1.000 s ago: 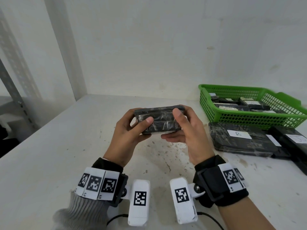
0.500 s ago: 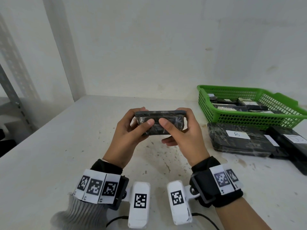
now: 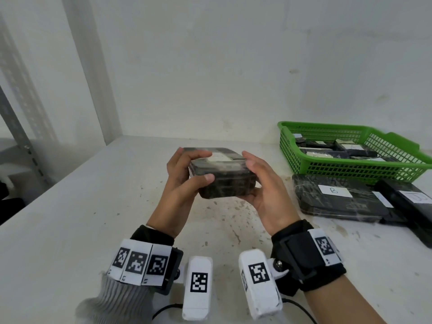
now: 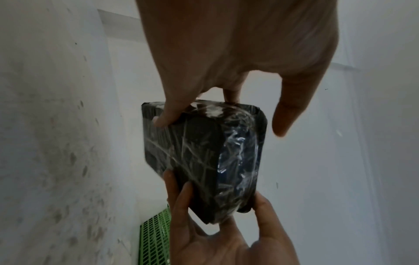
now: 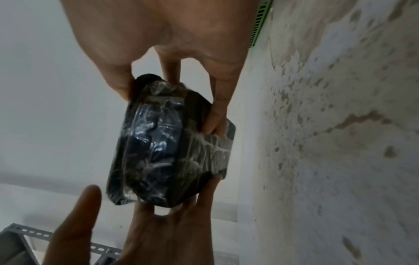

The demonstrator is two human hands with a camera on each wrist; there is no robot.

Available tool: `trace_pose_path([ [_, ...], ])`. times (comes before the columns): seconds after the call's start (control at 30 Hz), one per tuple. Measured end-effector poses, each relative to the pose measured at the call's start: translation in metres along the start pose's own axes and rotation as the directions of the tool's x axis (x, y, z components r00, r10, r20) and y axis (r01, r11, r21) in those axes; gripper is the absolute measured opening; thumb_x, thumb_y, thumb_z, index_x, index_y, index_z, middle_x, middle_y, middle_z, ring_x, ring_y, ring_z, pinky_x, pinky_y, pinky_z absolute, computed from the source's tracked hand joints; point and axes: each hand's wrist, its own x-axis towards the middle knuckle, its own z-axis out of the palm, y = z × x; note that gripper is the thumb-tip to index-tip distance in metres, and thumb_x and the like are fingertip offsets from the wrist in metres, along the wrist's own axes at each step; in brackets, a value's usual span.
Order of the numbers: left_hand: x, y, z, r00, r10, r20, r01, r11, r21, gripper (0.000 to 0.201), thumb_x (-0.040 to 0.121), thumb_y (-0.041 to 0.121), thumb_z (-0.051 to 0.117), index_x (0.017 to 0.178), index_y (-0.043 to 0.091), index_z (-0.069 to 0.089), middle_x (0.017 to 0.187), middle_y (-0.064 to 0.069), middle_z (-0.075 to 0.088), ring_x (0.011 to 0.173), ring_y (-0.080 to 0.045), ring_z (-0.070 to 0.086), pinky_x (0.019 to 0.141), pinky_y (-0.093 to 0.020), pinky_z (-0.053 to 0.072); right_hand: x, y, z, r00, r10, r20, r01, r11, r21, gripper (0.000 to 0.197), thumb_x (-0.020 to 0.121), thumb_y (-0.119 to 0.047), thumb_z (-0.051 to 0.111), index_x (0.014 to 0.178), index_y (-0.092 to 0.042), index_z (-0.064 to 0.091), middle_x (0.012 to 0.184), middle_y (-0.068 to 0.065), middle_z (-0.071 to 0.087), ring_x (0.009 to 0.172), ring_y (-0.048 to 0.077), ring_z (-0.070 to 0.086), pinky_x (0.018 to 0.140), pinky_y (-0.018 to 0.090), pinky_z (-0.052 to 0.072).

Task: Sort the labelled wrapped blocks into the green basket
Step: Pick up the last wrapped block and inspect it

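Note:
A black block wrapped in clear film (image 3: 224, 183) is held above the table by both hands, a white label (image 3: 218, 158) on its upper face. My left hand (image 3: 195, 167) grips its left end, thumb on the near side and fingers over the far edge. My right hand (image 3: 252, 181) grips the right end, thumb on top and fingers underneath. The left wrist view shows the block (image 4: 204, 152) between both hands, and so does the right wrist view (image 5: 170, 152). The green basket (image 3: 327, 128) stands at the back right with several labelled blocks inside.
In front of the basket lie a flat wrapped block labelled B (image 3: 336, 199) and another labelled black block (image 3: 411, 206) at the right edge. The stained white table (image 3: 93, 218) meets a wall behind; a metal shelf upright (image 3: 21, 136) stands at far left.
Both hands have rotated the block so that its labelled face now points up. They hold it a little farther from me than before.

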Motion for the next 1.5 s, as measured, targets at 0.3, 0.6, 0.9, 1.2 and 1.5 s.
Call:
trace_pose_path([
  [0.3, 0.003, -0.004, -0.008, 0.977, -0.165, -0.135, 0.152, 0.984, -0.096, 0.084, 0.074, -0.001, 0.069, 0.139, 0.039, 0.035, 0.127, -0.020, 0.059, 0.112, -0.030, 0.063, 0.075, -0.031, 0.056, 0.005, 0.006, -0.005, 0.998, -0.032, 0.050, 0.033, 0.999, -0.021, 0.074, 0.084, -0.006, 0.058, 0.149, -0.034, 0.034, 0.115, 0.018, 0.064, 0.100, 0.023, 0.062, 0.095, 0.035, 0.049],
  [0.6, 0.002, 0.000, -0.004, 0.997, -0.066, -0.039, 0.070, 0.991, 0.115, 0.075, 0.060, 0.004, 0.069, 0.129, 0.028, 0.054, 0.124, 0.006, 0.061, 0.114, -0.023, 0.062, 0.086, -0.031, 0.056, 0.008, 0.006, -0.013, 0.984, -0.173, -0.038, 0.160, 0.960, -0.232, 0.040, 0.090, -0.009, 0.067, 0.128, -0.015, 0.057, 0.110, 0.003, 0.071, 0.099, 0.007, 0.068, 0.086, 0.027, 0.057],
  [0.9, -0.001, 0.007, 0.007, 0.987, -0.155, -0.048, 0.155, 0.988, -0.002, 0.060, 0.073, 0.064, 0.058, 0.124, 0.033, 0.050, 0.126, 0.018, 0.060, 0.122, -0.008, 0.056, 0.095, -0.040, 0.045, 0.004, 0.005, -0.010, 0.956, -0.288, 0.050, 0.291, 0.921, -0.260, 0.051, 0.079, 0.008, 0.072, 0.111, -0.026, 0.051, 0.124, 0.005, 0.062, 0.110, 0.010, 0.061, 0.093, 0.036, 0.053],
  [1.2, -0.003, 0.004, 0.008, 0.993, -0.047, -0.109, 0.047, 0.999, -0.004, 0.058, 0.078, 0.031, 0.071, 0.128, 0.025, 0.044, 0.134, -0.005, 0.048, 0.110, -0.017, 0.065, 0.096, -0.037, 0.054, 0.001, 0.006, -0.003, 0.980, -0.114, 0.166, 0.142, 0.975, -0.170, 0.080, 0.077, -0.060, 0.060, 0.147, -0.035, 0.031, 0.148, -0.011, 0.041, 0.132, 0.001, 0.046, 0.113, 0.032, 0.038],
  [1.5, -0.003, 0.002, 0.005, 0.995, -0.006, -0.097, 0.007, 1.000, 0.011, 0.056, 0.077, 0.025, 0.072, 0.131, 0.023, 0.059, 0.130, -0.006, 0.054, 0.119, -0.022, 0.061, 0.088, -0.028, 0.054, 0.004, 0.014, 0.000, 0.974, -0.214, 0.074, 0.226, 0.918, -0.325, 0.058, 0.084, -0.057, 0.053, 0.136, -0.031, 0.053, 0.135, 0.002, 0.055, 0.126, 0.011, 0.053, 0.110, 0.042, 0.042],
])
